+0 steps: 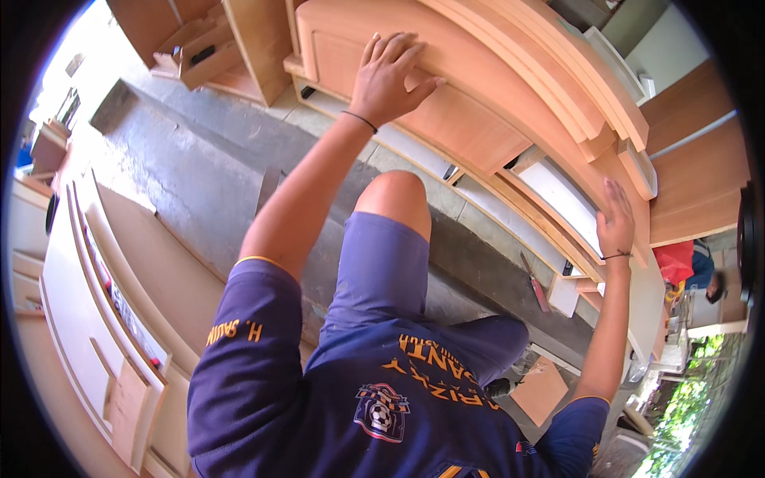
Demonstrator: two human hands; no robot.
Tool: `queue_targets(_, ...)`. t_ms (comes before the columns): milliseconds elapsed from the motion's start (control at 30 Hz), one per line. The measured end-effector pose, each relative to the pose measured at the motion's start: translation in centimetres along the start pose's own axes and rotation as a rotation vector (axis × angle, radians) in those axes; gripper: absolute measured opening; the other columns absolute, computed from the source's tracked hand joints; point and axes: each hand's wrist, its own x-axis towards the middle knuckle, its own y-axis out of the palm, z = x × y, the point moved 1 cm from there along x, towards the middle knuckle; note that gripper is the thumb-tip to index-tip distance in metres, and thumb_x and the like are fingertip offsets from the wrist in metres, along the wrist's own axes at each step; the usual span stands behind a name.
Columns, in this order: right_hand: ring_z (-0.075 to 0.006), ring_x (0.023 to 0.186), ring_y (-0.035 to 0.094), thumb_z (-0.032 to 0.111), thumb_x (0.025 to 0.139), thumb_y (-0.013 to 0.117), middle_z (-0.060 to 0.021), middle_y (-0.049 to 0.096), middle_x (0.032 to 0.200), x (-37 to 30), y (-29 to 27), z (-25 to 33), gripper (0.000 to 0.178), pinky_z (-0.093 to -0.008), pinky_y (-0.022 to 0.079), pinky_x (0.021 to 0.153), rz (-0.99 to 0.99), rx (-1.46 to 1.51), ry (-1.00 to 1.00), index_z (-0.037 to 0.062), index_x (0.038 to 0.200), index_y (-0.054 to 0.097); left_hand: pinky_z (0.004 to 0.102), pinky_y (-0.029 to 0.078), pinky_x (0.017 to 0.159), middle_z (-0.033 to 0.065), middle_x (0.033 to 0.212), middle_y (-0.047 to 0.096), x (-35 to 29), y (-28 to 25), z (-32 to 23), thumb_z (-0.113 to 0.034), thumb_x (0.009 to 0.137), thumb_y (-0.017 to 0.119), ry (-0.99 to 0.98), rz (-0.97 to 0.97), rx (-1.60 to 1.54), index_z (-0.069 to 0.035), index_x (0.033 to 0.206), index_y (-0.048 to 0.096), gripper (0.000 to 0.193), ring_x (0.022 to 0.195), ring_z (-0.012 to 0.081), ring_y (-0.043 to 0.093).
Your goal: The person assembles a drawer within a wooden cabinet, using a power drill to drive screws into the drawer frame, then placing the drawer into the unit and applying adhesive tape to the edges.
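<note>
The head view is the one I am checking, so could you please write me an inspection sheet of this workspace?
Surface: grey concrete floor, scuffed and stained.
Job's things: long wooden unit in front of the person, with long boards along its far side.
Clutter: red-handled tool and loose square board.
Hands: left hand spread on the unit, apparently touching; right hand open by its right end, contact unclear.
Cables: nothing seen.
Surroundings: open wooden cabinet at upper left, pale panels at left, another person and green foliage at right.
</note>
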Motion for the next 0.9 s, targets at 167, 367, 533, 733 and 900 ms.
queue_targets(167, -0.0297, 0.123, 0.041, 0.002, 0.078, 0.048, -0.0147, 0.048, 0.129, -1.3, 0.6, 1.5, 0.048, -0.0385, 0.033, 0.102, -0.107, 0.001, 0.043, 0.0054, 0.126, 0.049, 0.0326, 0.041, 0.082, 0.0146, 0.112, 0.052, -10.3, 5.3, -2.8, -0.039, 0.084, 0.059, -1.190, -0.544, -0.689, -0.001, 0.110, 0.050, 0.048, 0.100, 0.0217, 0.052)
queue_targets(367, -0.0286, 0.126, 0.039, 0.003, 0.078, 0.050, -0.0164, 0.045, 0.133, -1.9, -0.1, 0.6, 0.051, -0.0348, 0.030, 0.104, 0.003, 0.080, 0.107, 0.0027, 0.128, 0.046, 0.0277, 0.043, 0.068, 0.0088, 0.105, 0.056, -10.7, 11.0, -6.3, -0.049, 0.088, 0.051, -1.554, -0.532, -1.934, -0.003, 0.109, 0.050, 0.050, 0.085, 0.0154, 0.054)
queue_targets(533, -0.0281, 0.125, 0.040, 0.002, 0.077, 0.052, -0.0165, 0.045, 0.133, -1.6, -0.6, 1.9, 0.051, -0.0341, 0.030, 0.104, 0.038, 0.067, 0.137, 0.0011, 0.128, 0.045, 0.0258, 0.038, 0.055, 0.0041, 0.092, 0.058, -9.7, 10.2, -3.4, -0.053, 0.080, 0.060, -1.672, -0.778, -1.913, -0.005, 0.100, 0.051, 0.053, 0.068, 0.0112, 0.051)
queue_targets(733, -0.0282, 0.121, 0.045, 0.005, 0.080, 0.054, -0.0162, 0.049, 0.129, -1.7, -0.4, 3.0, 0.046, -0.0344, 0.033, 0.102, -0.054, 0.047, 0.228, -0.0020, 0.125, 0.048, 0.0388, 0.039, 0.093, 0.0119, 0.119, 0.052, -9.7, 7.6, -0.8, -0.050, 0.086, 0.052, -1.685, -0.499, -1.851, -0.001, 0.123, 0.041, 0.062, 0.110, 0.0239, 0.050)
queue_targets(900, -0.0278, 0.120, 0.046, 0.006, 0.080, 0.056, -0.0157, 0.051, 0.127, -1.7, 0.2, 3.7, 0.044, -0.0346, 0.034, 0.100, -0.130, 0.041, 0.251, -0.0020, 0.123, 0.049, 0.0361, 0.041, 0.090, 0.0121, 0.118, 0.052, -10.1, 5.9, -1.1, -0.051, 0.087, 0.052, -1.543, -0.564, -1.927, -0.001, 0.122, 0.041, 0.062, 0.109, 0.0227, 0.050)
